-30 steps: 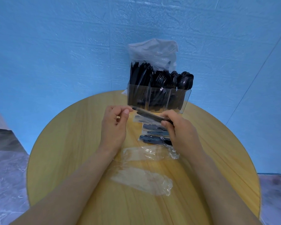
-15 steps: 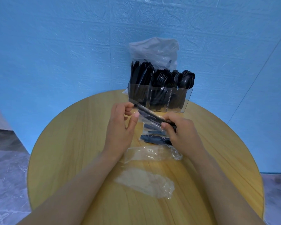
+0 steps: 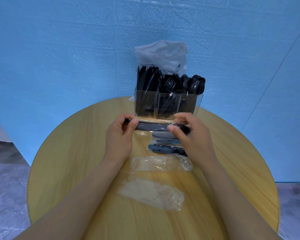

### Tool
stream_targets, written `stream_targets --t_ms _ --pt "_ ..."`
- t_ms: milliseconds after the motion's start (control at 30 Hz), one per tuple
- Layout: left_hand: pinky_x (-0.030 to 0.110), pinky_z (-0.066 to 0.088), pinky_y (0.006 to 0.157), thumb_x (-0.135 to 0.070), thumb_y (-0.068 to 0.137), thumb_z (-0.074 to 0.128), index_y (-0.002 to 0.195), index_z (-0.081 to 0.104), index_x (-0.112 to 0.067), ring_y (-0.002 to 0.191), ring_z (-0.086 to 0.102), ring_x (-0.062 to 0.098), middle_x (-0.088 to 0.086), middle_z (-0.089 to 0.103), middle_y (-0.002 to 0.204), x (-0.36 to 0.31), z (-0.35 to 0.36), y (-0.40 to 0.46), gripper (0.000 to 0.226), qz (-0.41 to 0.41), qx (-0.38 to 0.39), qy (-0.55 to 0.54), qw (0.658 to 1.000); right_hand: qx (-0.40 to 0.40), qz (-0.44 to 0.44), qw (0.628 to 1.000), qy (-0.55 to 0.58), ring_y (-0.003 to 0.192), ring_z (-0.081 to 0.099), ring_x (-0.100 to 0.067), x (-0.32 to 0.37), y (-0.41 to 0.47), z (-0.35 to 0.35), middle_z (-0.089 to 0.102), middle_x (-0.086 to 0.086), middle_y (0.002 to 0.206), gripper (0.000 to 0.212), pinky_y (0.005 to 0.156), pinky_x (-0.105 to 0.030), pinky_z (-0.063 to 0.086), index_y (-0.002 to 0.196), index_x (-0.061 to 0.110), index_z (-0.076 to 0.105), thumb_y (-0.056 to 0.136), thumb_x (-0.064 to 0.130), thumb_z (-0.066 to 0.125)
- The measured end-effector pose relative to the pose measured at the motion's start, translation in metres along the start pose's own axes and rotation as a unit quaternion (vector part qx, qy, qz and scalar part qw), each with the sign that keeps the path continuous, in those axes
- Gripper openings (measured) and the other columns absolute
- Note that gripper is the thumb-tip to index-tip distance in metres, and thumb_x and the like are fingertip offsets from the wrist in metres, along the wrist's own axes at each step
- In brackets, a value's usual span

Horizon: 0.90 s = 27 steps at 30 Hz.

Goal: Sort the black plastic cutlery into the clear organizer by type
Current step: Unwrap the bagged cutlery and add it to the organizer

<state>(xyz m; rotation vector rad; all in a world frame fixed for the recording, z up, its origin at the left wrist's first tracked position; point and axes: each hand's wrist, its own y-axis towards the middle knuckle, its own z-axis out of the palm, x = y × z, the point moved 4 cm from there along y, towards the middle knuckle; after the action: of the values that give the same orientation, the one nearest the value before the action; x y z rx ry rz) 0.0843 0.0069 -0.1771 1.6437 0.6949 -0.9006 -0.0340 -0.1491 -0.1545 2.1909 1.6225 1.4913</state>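
A clear three-compartment organizer (image 3: 198,103) stands at the far edge of the round wooden table (image 3: 76,153), with black knives in the left section, forks in the middle and spoons on the right. Just in front of it, my left hand (image 3: 119,135) and my right hand (image 3: 192,135) each pinch one end of a wrapped black cutlery pack (image 3: 153,126), held level between them. Two more wrapped cutlery packs (image 3: 164,147) lie on the table under my right hand.
Two empty clear wrappers (image 3: 154,193) lie on the table nearer to me. A crumpled plastic bag (image 3: 160,54) stands behind the organizer against the blue wall. The table's rim curves close on both sides.
The pack was tilted, gripped mainly by my right hand. Now my left hand has taken its left end and the pack has swung level, raised closer to the organizer.
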Motion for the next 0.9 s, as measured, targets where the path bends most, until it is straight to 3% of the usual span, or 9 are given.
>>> stream_targets --t_ms 67,267,400,500,633,733,800,900 --pt "0.024 0.049 0.074 -0.017 0.092 0.058 0.081 0.057 -0.030 0.069 0.054 -0.003 -0.012 0.060 0.077 0.004 -0.004 0.002 0.017 -0.029 -0.027 -0.022 0.999 -0.037 0.043 0.998 0.029 0.084 0.051 -0.001 -0.004 0.001 -0.005 0.056 0.010 0.093 0.024 0.069 -0.010 0.040 0.102 0.027 0.052 0.085 0.038 0.065" --pt "0.019 0.046 0.068 -0.023 0.093 0.055 0.082 0.057 -0.029 0.069 0.052 -0.002 -0.011 0.059 0.078 0.006 -0.002 0.001 0.013 -0.051 -0.020 -0.013 0.998 -0.080 0.098 0.983 0.133 0.067 0.048 -0.010 -0.006 0.000 -0.004 0.053 0.006 0.078 0.023 0.065 -0.030 0.047 0.087 0.023 0.051 0.080 0.027 0.073" --pt "0.014 0.050 0.065 -0.027 0.095 0.049 0.093 0.059 -0.020 0.077 0.057 0.007 -0.005 0.061 0.087 0.009 0.005 -0.002 0.012 -0.094 0.029 -0.010 0.995 -0.151 0.097 0.969 0.168 0.068 0.052 -0.012 -0.007 0.000 -0.011 0.052 0.008 0.072 0.015 0.065 -0.028 0.049 0.083 0.021 0.058 0.081 0.019 0.073" --pt "0.019 0.053 0.072 -0.024 0.097 0.048 0.094 0.060 -0.021 0.075 0.061 0.006 -0.004 0.063 0.090 0.011 0.008 -0.003 0.012 -0.116 0.046 -0.028 0.992 -0.187 0.120 0.956 0.193 0.063 0.059 -0.010 -0.012 -0.002 -0.014 0.060 0.010 0.065 0.015 0.063 -0.025 0.050 0.076 0.023 0.062 0.084 0.013 0.069" --pt "0.017 0.054 0.075 -0.017 0.095 0.052 0.097 0.062 -0.016 0.074 0.063 -0.004 -0.006 0.064 0.091 0.013 0.006 -0.003 0.010 -0.122 0.043 -0.043 0.991 -0.176 0.140 0.958 0.179 0.065 0.060 -0.013 -0.014 -0.002 -0.010 0.063 0.007 0.064 0.021 0.066 -0.027 0.052 0.071 0.025 0.064 0.086 0.010 0.066" --pt "0.015 0.053 0.074 -0.013 0.094 0.053 0.097 0.062 -0.014 0.071 0.062 -0.006 -0.006 0.064 0.089 0.011 0.005 -0.002 0.009 -0.119 0.035 -0.053 0.991 -0.164 0.147 0.956 0.193 0.068 0.059 -0.010 -0.013 -0.003 -0.009 0.064 0.003 0.070 0.014 0.066 -0.023 0.051 0.076 0.025 0.065 0.088 0.017 0.065" --pt "0.016 0.053 0.074 -0.012 0.094 0.053 0.094 0.062 -0.017 0.070 0.061 -0.006 -0.007 0.064 0.087 0.009 0.005 -0.003 0.010 -0.117 0.038 -0.055 0.991 -0.145 0.144 0.960 0.189 0.070 0.057 -0.006 -0.011 -0.003 -0.008 0.064 0.003 0.077 0.006 0.067 -0.021 0.052 0.082 0.024 0.064 0.086 0.022 0.067" --pt "0.015 0.053 0.073 -0.012 0.094 0.054 0.090 0.061 -0.022 0.071 0.062 -0.005 -0.009 0.064 0.087 0.007 0.007 -0.004 0.014 -0.114 0.053 -0.055 0.991 -0.143 0.143 0.964 0.175 0.064 0.052 -0.001 -0.011 -0.003 -0.006 0.060 0.007 0.073 0.011 0.064 -0.020 0.049 0.079 0.022 0.061 0.082 0.022 0.072"
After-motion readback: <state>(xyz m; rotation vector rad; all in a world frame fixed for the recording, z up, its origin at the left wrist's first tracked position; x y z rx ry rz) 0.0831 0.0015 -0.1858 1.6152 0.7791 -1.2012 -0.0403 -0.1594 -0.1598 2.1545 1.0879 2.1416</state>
